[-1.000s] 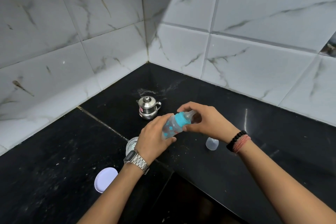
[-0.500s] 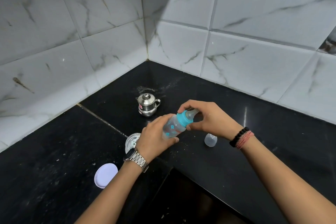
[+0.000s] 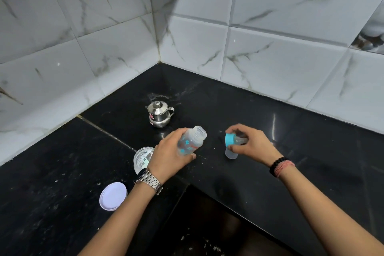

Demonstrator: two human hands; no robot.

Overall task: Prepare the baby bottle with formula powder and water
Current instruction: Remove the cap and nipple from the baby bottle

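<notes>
Unscrewed now, the teat cap (image 3: 233, 140) sits pinched in my right hand (image 3: 252, 144) while my left hand (image 3: 169, 157) grips the open bottle (image 3: 191, 140), ready for powder.

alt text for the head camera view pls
A person's left hand holds an uncapped, tilted baby bottle over a black counter, while the right hand holds its blue teat cap apart. A steel pot, an open powder tin and a white lid sit nearby.
</notes>
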